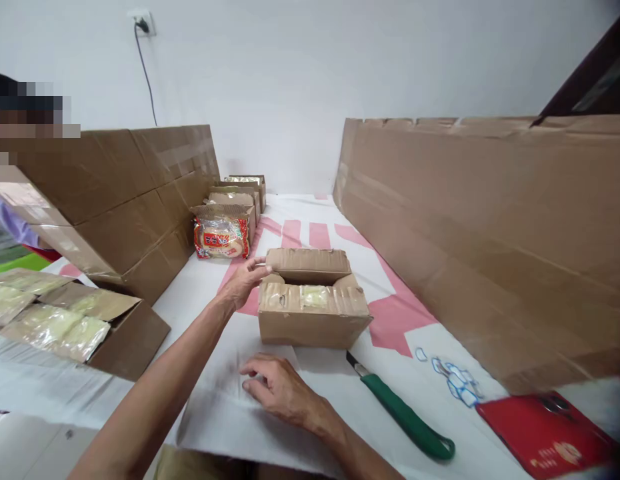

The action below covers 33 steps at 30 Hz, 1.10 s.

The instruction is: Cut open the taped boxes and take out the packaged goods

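A small cardboard box (313,319) sits on the white table cover in front of me, its top flaps partly open with a pale packet showing inside. My left hand (245,281) reaches forward and grips the left end of the box's back flap with thumb and fingers. Just in front of the box my right hand (273,387) lies on the table, palm down and fingers loosely curled, holding nothing. A green-handled utility knife (403,412) lies to the right of that hand, blade towards the box.
Large cardboard sheets (485,240) wall in the right side and boxes (135,200) the left. A row of small open boxes with a red snack packet (221,237) stands further back. An open box of pale packets (65,320) is at left, a red card (545,433) at lower right.
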### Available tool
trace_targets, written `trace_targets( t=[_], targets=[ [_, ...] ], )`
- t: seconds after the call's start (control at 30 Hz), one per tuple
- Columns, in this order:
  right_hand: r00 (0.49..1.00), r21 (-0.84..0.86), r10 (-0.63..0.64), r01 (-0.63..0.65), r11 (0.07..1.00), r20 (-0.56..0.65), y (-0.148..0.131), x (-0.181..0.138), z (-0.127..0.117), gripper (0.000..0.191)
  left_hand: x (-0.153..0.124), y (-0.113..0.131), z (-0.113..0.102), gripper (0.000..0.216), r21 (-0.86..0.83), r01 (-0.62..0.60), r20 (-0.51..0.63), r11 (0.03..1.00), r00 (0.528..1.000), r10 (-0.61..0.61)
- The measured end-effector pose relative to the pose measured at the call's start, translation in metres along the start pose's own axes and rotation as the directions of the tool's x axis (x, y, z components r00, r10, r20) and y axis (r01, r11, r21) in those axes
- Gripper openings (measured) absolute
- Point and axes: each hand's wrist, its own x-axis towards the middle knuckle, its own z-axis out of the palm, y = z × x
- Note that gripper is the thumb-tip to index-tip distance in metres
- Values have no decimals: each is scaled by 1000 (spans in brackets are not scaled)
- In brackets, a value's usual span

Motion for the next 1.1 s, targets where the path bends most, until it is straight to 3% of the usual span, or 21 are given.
trace_targets(
  t=[0.07, 0.13, 0.2, 0.27, 0.33, 0.37, 0.43, 0.47, 0.53, 0.67, 0.77, 0.9, 1.0, 1.1],
  targets=[
    [995, -25, -93, 94, 995, 45, -20, -26, -21, 22, -5, 5, 6, 69, -19, -45, -16, 999, 999, 44],
    [986, -43, -166, 165, 985, -8, -36, -56, -47, 22, -14, 8, 9, 66, -37, -99, -11, 994, 995, 98],
    [959, -98, -191, 174, 980, -208, -41, -82, -77, 21, -27, 9, 10, 61, -13, -167, 20, 986, 986, 168],
    [861, -210, -195, 106, 972, -470, -34, -98, -106, 25, -41, 10, 8, 58, 77, -252, 52, 965, 967, 248],
    [761, -302, -188, -11, 953, -621, -18, -101, -129, 54, -53, 11, 5, 59, 187, -321, 65, 929, 947, 314],
    [752, -324, -170, -60, 944, -637, -8, -98, -137, 76, -59, 12, 4, 60, 222, -341, 69, 913, 940, 335],
    [795, -320, -105, -116, 940, -598, 13, -86, -148, 108, -69, 14, 2, 65, 258, -361, 87, 896, 932, 351],
    [813, -294, -70, -127, 947, -578, 23, -78, -151, 113, -73, 15, 2, 67, 280, -368, 101, 887, 930, 354],
    [822, -212, -11, -133, 968, -570, 39, -65, -154, 113, -80, 17, 1, 65, 367, -394, 145, 843, 919, 367],
    [809, -99, 19, -96, 990, -588, 56, -53, -161, 111, -83, 12, 1, 39, 561, -457, 236, 690, 887, 396],
    [883, -141, -1, -74, 987, -469, 59, -54, -171, 100, -78, 1, -1, 34, 600, -444, 221, 666, 892, 395],
    [961, -246, 6, -76, 966, -276, 59, -55, -183, 104, -81, -15, -5, 46, 604, -416, 153, 679, 897, 414],
    [963, -306, -2, -84, 948, -270, 63, -52, -186, 108, -94, -29, -5, 69, 524, -354, 18, 775, 914, 406],
    [950, -323, 41, -146, 935, -310, 69, -45, -184, 98, -109, -45, 1, 78, 345, -197, -100, 918, 965, 244]
  ],
)
